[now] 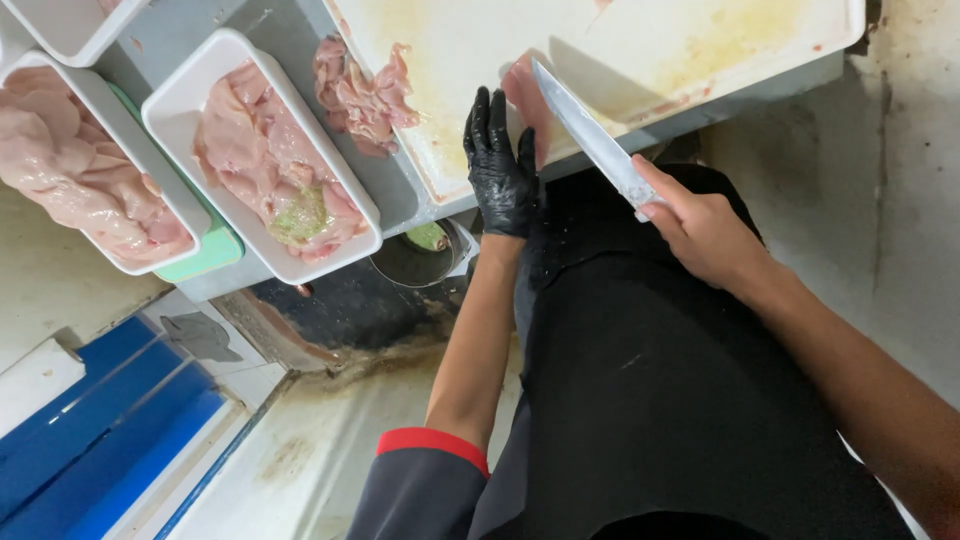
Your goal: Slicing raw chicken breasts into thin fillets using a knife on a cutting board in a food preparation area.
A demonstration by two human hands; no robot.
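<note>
Left hand (500, 165) in a black glove, fingers laid on a pale piece of raw chicken (524, 100) at the near edge of a stained white cutting board (640, 50). Right hand (700, 228), bare, wrapped around the handle of a long knife (590, 135), blade slanting up toward that piece. Beside the board, a loose heap of chicken pieces (362, 95), then white rectangular trays (262, 160) filled with more raw chicken, one dabbed with green paste; below, a small metal bowl (420, 255).
</note>
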